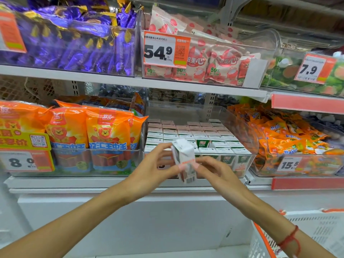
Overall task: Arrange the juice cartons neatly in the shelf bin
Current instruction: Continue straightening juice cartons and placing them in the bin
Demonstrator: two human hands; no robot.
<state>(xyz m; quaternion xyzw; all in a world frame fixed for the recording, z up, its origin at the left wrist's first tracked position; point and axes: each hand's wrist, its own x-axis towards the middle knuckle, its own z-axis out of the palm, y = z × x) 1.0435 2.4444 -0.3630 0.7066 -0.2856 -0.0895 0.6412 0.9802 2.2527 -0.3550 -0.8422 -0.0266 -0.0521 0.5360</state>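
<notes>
small white-and-green juice carton (183, 161) is pinched tilted between both hands' fingers (163, 148), in front of the clear plastic shelf bin (247, 138); next it likely needs straightening into the front gap.

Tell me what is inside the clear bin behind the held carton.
The clear bin holds rows of upright juice cartons. The held carton and both hands hide its front-left part.

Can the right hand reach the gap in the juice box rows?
Probably yes. The right hand is close in front of the clear bin, whose top is open, but it holds a carton together with the left hand.
</notes>
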